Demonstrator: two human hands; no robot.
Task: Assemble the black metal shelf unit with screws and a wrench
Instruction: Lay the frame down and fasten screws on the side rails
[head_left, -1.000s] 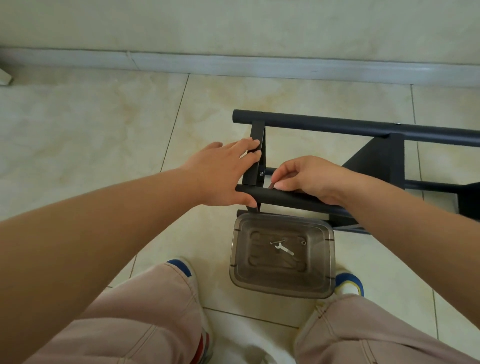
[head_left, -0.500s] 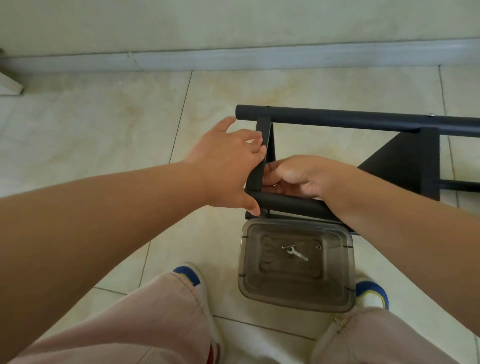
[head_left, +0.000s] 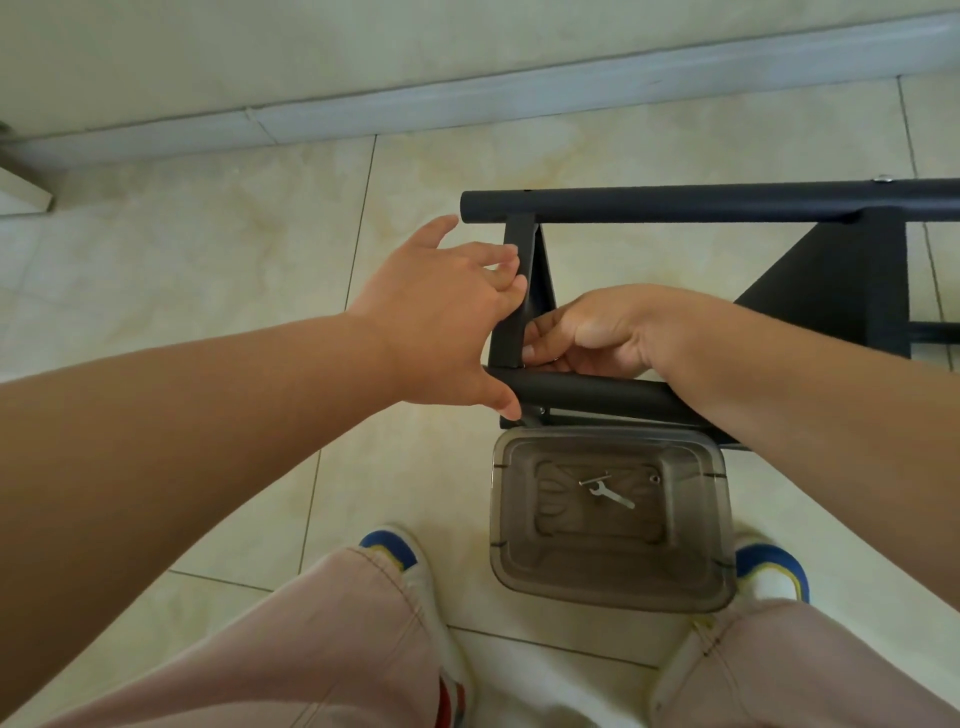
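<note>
The black metal shelf frame (head_left: 675, 205) lies on its side on the tiled floor. A flat cross piece (head_left: 511, 332) joins its far tube to the near tube (head_left: 587, 389). My left hand (head_left: 441, 322) grips that cross piece from the left, fingers curled over its edge and thumb against the near tube's end. My right hand (head_left: 608, 327) reaches in from the right. Its fingertips pinch a small screw, mostly hidden, at the joint of cross piece and near tube. A small silver wrench (head_left: 610, 493) lies in a clear plastic container (head_left: 608, 592).
The container stands on the floor between my shoes, touching the frame's near side, and holds another small screw (head_left: 654, 479). A black triangular panel (head_left: 841, 291) of the frame is at the right. The wall's skirting board (head_left: 467, 98) runs behind.
My right hand moved from the top of the near tube into the corner behind the cross piece. My left hand slid a little farther up the cross piece, its forefinger stretched out.
</note>
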